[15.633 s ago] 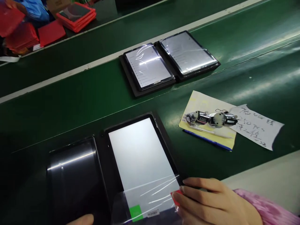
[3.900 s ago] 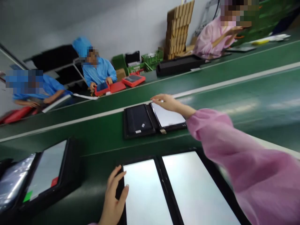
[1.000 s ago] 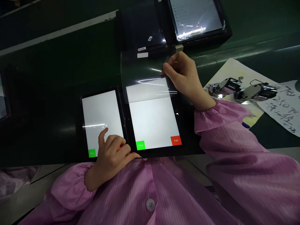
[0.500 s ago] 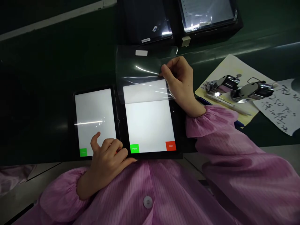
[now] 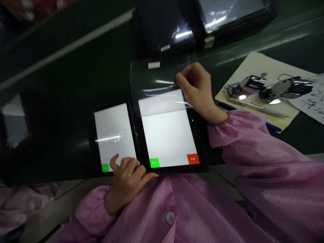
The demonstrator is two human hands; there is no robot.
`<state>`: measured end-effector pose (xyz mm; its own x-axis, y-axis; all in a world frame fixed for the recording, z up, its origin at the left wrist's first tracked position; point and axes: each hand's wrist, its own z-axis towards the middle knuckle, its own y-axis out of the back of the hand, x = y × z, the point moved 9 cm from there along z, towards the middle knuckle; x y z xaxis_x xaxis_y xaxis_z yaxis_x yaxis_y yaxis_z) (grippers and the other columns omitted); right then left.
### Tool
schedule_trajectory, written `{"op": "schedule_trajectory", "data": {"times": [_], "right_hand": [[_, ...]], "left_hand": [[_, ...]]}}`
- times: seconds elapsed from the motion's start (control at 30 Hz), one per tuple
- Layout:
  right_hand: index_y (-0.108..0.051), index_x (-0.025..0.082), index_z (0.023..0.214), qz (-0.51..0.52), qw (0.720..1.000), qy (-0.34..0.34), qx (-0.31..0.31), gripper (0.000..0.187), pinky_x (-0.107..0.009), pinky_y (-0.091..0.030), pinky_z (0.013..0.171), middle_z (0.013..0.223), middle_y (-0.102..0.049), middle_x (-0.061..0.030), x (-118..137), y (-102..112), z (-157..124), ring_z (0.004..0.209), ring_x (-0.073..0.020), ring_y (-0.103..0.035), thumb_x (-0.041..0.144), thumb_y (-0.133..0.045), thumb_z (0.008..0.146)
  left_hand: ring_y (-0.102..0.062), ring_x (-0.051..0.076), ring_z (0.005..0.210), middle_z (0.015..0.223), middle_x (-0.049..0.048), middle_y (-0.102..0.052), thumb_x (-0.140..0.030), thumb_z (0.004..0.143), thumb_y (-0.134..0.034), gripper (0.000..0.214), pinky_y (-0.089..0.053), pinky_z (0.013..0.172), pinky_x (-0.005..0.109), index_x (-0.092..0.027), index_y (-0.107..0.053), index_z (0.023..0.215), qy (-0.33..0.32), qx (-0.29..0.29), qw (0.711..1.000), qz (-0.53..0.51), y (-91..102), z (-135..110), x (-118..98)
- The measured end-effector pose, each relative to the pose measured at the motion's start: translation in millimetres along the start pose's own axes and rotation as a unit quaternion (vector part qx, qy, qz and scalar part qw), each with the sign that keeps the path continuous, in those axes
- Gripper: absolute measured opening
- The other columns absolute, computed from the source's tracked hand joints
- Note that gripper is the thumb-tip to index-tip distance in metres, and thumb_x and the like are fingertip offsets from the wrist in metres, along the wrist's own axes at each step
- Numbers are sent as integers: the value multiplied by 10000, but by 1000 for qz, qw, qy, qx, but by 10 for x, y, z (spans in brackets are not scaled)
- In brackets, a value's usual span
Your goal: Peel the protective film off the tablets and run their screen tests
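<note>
Two lit tablets lie side by side in front of me on the green belt. The right tablet [image 5: 168,138] shows a white screen with a green Pass square and a red Fail square. A clear protective film [image 5: 154,81] is peeled back off its far end, and my right hand [image 5: 198,91] pinches the film's edge. My left hand [image 5: 128,177] rests with curled fingers on the near right corner of the left tablet [image 5: 112,131], beside its green square.
Two more tablets in dark trays [image 5: 202,23] lie farther along the belt. To the right, a yellow paper [image 5: 255,64] carries two metal hand counters [image 5: 268,89] and a pen [image 5: 255,104]; a handwritten white note [image 5: 314,101] overlaps it. Another lit screen [image 5: 12,121] shows at far left.
Over the last second my right hand keeps its pinch on the film, which stays peeled back. My left hand has slid slightly nearer along the left tablet. The view has shifted and blurred a little.
</note>
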<state>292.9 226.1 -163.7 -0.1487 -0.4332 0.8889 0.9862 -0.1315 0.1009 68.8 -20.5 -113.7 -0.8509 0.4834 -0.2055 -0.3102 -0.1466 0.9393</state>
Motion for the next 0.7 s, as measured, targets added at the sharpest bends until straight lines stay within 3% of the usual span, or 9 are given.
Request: {"op": "schedule_trajectory", "data": {"times": [0.13,0.27,0.33,0.43,0.53,0.7], "right_hand": [[-583,244,836,-35,999,-13,-26,259,-324,-405,637,744,-595,30,9,34,6,672,-157,-532,448,-701,944],[-604,240,820,-49,998,0,-40,192,-348,-434,709,786,-626,16,57,84,-15,730,-169,-546,361,-716,916],[-602,240,822,-47,998,-4,-33,203,-357,-449,725,788,-628,16,46,80,-28,726,-169,-555,371,-727,913],[-595,242,830,-41,999,-13,-21,261,-358,-467,700,786,-623,12,-2,62,-38,713,-171,-570,435,-743,923],[-597,245,827,-32,999,-12,-15,329,-361,-493,685,787,-624,2,-33,59,-42,709,-176,-579,510,-765,925],[-601,265,789,-21,1000,5,-22,313,-348,-459,649,756,-614,8,-30,71,-44,673,-162,-537,467,-806,911]], "left_hand": [[-541,210,815,759,13,-568,-555,1000,-671,454,-263,1085,538,-195,-619,729,2,-22,999,25,49,17,57],[-539,203,810,762,5,-563,-512,1017,-666,419,-278,1052,503,-196,-640,742,-8,-32,999,12,90,26,71],[-537,205,817,791,14,-576,-522,1020,-657,395,-282,1043,491,-197,-688,797,-13,-37,999,14,111,23,39],[-532,217,853,857,33,-590,-548,1020,-642,363,-287,1045,486,-211,-775,1031,-21,-38,999,27,108,35,-37],[-513,222,878,880,34,-581,-541,1022,-642,388,-262,1075,495,-229,-772,1212,-34,-32,998,42,63,79,-113],[-512,220,901,896,28,-619,-582,1007,-653,445,-238,1108,495,-234,-762,1261,-50,-15,997,55,-76,171,-202]]}}
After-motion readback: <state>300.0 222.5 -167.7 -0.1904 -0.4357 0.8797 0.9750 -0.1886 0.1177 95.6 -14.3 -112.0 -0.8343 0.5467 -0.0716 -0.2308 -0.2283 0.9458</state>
